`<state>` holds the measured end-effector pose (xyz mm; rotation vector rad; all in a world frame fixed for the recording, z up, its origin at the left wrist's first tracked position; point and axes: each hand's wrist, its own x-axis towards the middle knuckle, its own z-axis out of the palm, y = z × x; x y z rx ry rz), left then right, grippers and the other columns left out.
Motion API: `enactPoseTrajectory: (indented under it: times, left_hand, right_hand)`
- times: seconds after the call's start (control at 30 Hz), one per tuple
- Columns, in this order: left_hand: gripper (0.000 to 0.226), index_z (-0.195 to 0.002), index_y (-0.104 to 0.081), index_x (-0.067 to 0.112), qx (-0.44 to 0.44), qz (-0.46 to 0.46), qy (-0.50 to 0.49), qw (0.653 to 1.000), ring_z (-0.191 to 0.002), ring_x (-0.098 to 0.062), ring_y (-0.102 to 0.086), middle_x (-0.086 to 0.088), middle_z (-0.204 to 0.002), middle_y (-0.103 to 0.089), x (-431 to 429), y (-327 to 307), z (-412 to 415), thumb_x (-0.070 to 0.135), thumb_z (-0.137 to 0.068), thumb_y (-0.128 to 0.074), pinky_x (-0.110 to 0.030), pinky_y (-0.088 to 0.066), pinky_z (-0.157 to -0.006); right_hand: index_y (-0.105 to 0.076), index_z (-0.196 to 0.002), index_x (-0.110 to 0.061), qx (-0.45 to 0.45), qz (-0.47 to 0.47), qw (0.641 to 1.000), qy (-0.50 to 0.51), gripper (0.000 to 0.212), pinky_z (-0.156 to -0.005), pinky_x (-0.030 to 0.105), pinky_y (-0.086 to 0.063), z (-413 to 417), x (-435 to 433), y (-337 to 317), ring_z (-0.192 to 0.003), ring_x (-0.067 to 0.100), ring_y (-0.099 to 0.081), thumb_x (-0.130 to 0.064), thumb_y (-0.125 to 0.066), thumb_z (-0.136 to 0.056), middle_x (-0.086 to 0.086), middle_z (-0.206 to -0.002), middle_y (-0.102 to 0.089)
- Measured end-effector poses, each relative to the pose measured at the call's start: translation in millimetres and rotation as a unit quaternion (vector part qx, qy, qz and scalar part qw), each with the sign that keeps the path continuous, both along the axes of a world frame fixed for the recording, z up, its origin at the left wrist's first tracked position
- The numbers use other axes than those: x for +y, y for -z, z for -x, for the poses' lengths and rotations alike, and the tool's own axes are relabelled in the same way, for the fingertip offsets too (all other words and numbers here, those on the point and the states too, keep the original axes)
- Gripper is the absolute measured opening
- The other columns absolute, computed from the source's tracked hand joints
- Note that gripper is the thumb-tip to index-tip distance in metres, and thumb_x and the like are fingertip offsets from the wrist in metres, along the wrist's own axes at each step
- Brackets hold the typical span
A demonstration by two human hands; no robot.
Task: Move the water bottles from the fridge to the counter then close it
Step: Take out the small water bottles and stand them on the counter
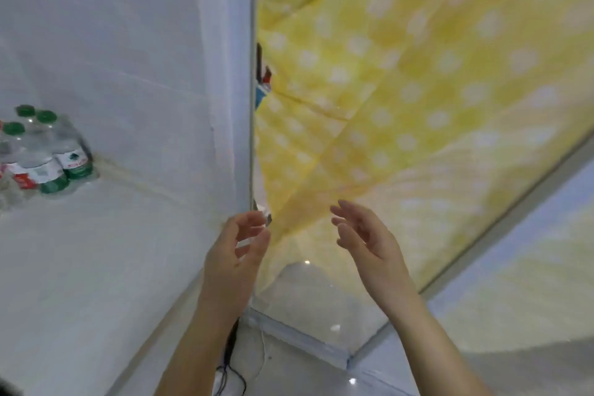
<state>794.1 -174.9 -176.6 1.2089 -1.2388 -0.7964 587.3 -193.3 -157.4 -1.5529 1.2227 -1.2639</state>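
Observation:
A shrink-wrapped pack of water bottles (41, 154) with green caps and red-and-green labels stands at the far left on the white counter (96, 283), against the tiled wall. My left hand (238, 251) hovers at the counter's right end with fingers curled and apart, holding nothing. Beside it my right hand (369, 241) is raised with fingers spread, also empty. Both hands are just in front of the lower edge of a yellow, white-dotted cloth (401, 74) that drapes over the fridge (308, 296). The fridge's glossy pale surface shows below the cloth. Its inside is hidden.
A white wall edge (238, 74) separates the counter from the fridge. Red and blue items (265, 80) show in the narrow gap behind it. A dark cable (229, 370) hangs down by the counter's end. Shiny floor tiles (305, 373) lie below.

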Motion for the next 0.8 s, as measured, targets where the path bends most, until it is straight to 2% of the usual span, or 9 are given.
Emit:
enactPoseTrajectory:
  times: [0.13, 0.23, 0.33, 0.43, 0.53, 0.6, 0.67, 0.73, 0.8]
  left_hand:
    - [0.021, -0.109, -0.061, 0.03, -0.006, 0.024, 0.162, 0.986, -0.099, 0.0, -0.064, 0.016, -0.107, -0.068, -18, -17, 92, 0.037, -0.09, -0.063, -0.01, -0.048, -0.076]
    - [0.014, -0.106, -0.062, 0.034, 0.008, 0.033, 0.274, 0.961, -0.099, -0.002, -0.064, 0.019, -0.107, -0.069, -28, -22, 160, 0.028, -0.093, -0.064, -0.01, -0.047, -0.077]
    - [0.018, -0.102, -0.061, 0.045, 0.007, 0.031, 0.388, 0.921, -0.104, 0.0, -0.063, 0.021, -0.11, -0.068, -32, -34, 226, 0.034, -0.088, -0.06, -0.016, -0.048, -0.081]
    - [0.018, -0.102, -0.061, 0.048, 0.029, 0.033, 0.488, 0.872, -0.105, -0.005, -0.065, 0.018, -0.111, -0.069, -20, -45, 288, 0.041, -0.084, -0.06, -0.03, -0.049, -0.086]
    - [0.021, -0.101, -0.061, 0.048, 0.047, 0.038, 0.558, 0.828, -0.105, -0.008, -0.065, 0.017, -0.112, -0.069, 4, -47, 338, 0.049, -0.08, -0.058, -0.037, -0.05, -0.089]
    - [0.021, -0.102, -0.061, 0.044, 0.047, 0.04, 0.609, 0.791, -0.105, -0.007, -0.064, 0.016, -0.112, -0.069, 24, -48, 376, 0.047, -0.082, -0.059, -0.033, -0.051, -0.089]
    - [0.019, -0.104, -0.062, 0.039, 0.049, 0.04, 0.655, 0.753, -0.104, -0.004, -0.064, 0.017, -0.109, -0.069, 49, -50, 415, 0.038, -0.085, -0.061, -0.024, -0.05, -0.087]
    - [0.021, -0.106, -0.062, 0.033, 0.06, 0.041, 0.691, 0.719, -0.103, -0.004, -0.064, 0.016, -0.108, -0.07, 75, -53, 453, 0.032, -0.086, -0.061, -0.013, -0.047, -0.084]
    - [0.022, -0.109, -0.062, 0.031, 0.068, 0.042, 0.723, 0.686, -0.105, -0.004, -0.063, 0.015, -0.109, -0.069, 100, -57, 488, 0.031, -0.086, -0.061, -0.011, -0.047, -0.084]
  right_hand:
    - [-0.062, -0.118, -0.041, -0.023, 0.016, 0.988, 0.153, 0.025, -0.097, 0.05, -0.052, 83, 35, -16, -0.117, 0.009, -0.061, -0.031, -0.061, -0.095, -0.017, -0.121, -0.068]
    - [-0.065, -0.113, -0.043, -0.028, 0.024, 0.965, 0.259, 0.023, -0.098, 0.051, -0.051, 133, 65, -25, -0.117, 0.012, -0.062, -0.03, -0.061, -0.094, -0.016, -0.12, -0.068]
    - [-0.066, -0.109, -0.043, -0.032, 0.032, 0.927, 0.372, 0.025, -0.099, 0.054, -0.049, 174, 101, -34, -0.116, 0.016, -0.062, -0.022, -0.06, -0.097, -0.014, -0.12, -0.068]
    - [-0.065, -0.111, -0.036, -0.029, 0.043, 0.882, 0.468, 0.025, -0.1, 0.054, -0.048, 205, 144, -38, -0.114, 0.015, -0.063, -0.016, -0.058, -0.098, -0.011, -0.12, -0.069]
    - [-0.064, -0.117, -0.031, -0.01, 0.035, 0.847, 0.531, 0.022, -0.101, 0.049, -0.049, 223, 186, -42, -0.115, 0.01, -0.063, -0.026, -0.057, -0.096, -0.012, -0.12, -0.068]
    - [-0.064, -0.116, -0.031, -0.007, 0.046, 0.815, 0.578, 0.025, -0.101, 0.046, -0.05, 239, 217, -44, -0.115, 0.01, -0.062, -0.032, -0.055, -0.092, -0.013, -0.119, -0.068]
    - [-0.065, -0.113, -0.029, -0.013, 0.057, 0.781, 0.622, 0.025, -0.101, 0.045, -0.05, 258, 247, -44, -0.115, 0.011, -0.063, -0.032, -0.055, -0.091, -0.013, -0.117, -0.069]
    - [-0.065, -0.111, -0.029, -0.016, 0.067, 0.751, 0.656, 0.024, -0.1, 0.047, -0.05, 278, 274, -43, -0.115, 0.012, -0.063, -0.03, -0.055, -0.089, -0.013, -0.116, -0.07]
    - [-0.065, -0.11, -0.028, -0.016, 0.077, 0.727, 0.682, 0.023, -0.1, 0.049, -0.05, 301, 297, -41, -0.115, 0.014, -0.063, -0.029, -0.055, -0.089, -0.012, -0.116, -0.07]
